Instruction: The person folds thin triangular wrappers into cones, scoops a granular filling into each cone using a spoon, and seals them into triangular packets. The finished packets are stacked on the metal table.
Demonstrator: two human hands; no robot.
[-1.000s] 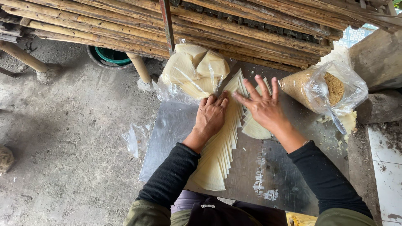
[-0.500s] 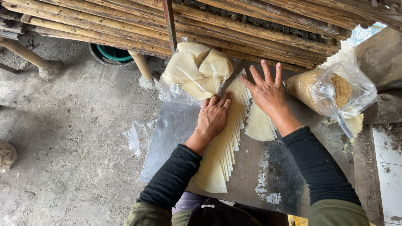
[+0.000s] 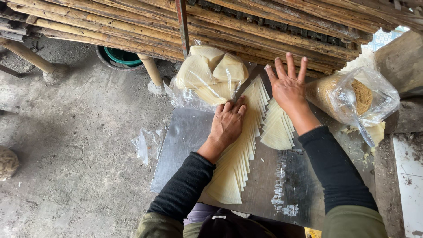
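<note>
Head view: left hand (image 3: 227,123) flat on fanned wrappers (image 3: 240,154), right hand (image 3: 288,88) splayed, empty; thin, limp, tearable; best lifted by edges.

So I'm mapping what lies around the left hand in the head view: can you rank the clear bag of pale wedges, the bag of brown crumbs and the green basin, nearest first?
From the left hand:
1. Clear bag of pale wedges, just beyond the fingers, at the metal sheet's far edge.
2. Green basin, far left, under the bamboo rack.
3. Bag of brown crumbs, far right, past the right hand.
</note>
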